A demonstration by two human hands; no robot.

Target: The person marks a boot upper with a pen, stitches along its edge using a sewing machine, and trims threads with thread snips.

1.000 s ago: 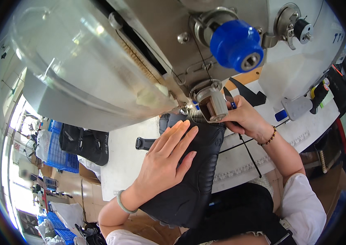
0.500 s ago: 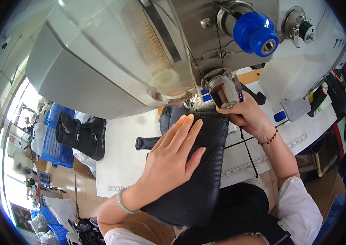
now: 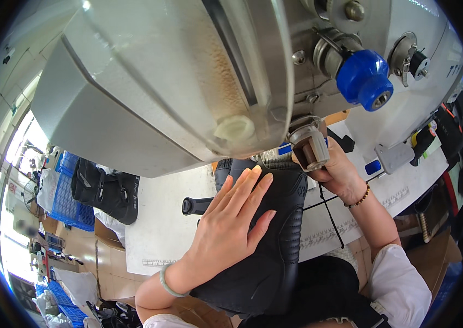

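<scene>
A black boot (image 3: 270, 246), with a ribbed panel along its right side, lies lengthwise on the worktable, its far end under the sewing machine head (image 3: 149, 82). My left hand (image 3: 226, 224) rests flat on top of it, fingers stretched toward the machine. At the boot's far right corner is my right hand (image 3: 341, 172), with fingers curled in. A small clear-grey cup (image 3: 311, 146) on the machine hides part of those fingers, and what they grip does not show. The needle area is covered by the machine head.
A black lever-like piece (image 3: 196, 206) sticks out left of the boot. Another black boot (image 3: 116, 191) stands left of the white worktable (image 3: 160, 224), near blue crates (image 3: 70, 191). A blue tension knob (image 3: 365, 79) juts from the machine. A black cord (image 3: 332, 221) hangs over the table's ruler marking.
The view has shifted, so the machine head sits lower and farther right and covers more of my right fingers. Both hands keep nearly the same places at the boot.
</scene>
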